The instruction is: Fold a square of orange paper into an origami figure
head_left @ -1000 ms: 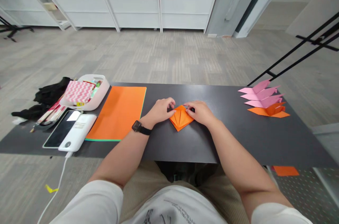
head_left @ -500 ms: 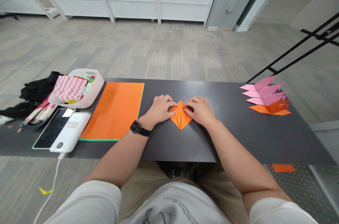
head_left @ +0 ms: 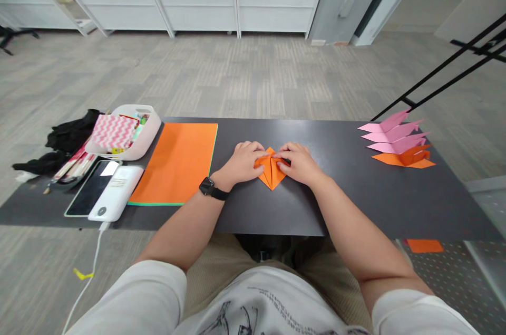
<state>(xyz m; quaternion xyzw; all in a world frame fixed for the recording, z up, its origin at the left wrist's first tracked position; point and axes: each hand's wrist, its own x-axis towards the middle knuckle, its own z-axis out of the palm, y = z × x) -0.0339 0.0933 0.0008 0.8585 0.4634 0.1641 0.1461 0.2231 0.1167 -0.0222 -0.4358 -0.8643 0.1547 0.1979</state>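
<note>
A small folded orange paper (head_left: 271, 174) lies on the dark table (head_left: 356, 203), its point toward me. My left hand (head_left: 241, 163) presses its left flap with curled fingers, a black watch on that wrist. My right hand (head_left: 299, 163) pinches the right flap the same way. Both hands meet at the paper's top middle and cover its upper edges.
A stack of orange sheets (head_left: 177, 163) lies left of my hands. Further left are a white tray (head_left: 148, 142) with patterned paper, a phone (head_left: 91, 195), a white power bank (head_left: 115, 200) and black cloth (head_left: 67, 137). Folded pink and orange paper pieces (head_left: 395, 144) sit at the far right.
Both hands have drawn closer together over the orange paper, folding its side flaps inward so it looks narrower. The camera view shifted slightly.
</note>
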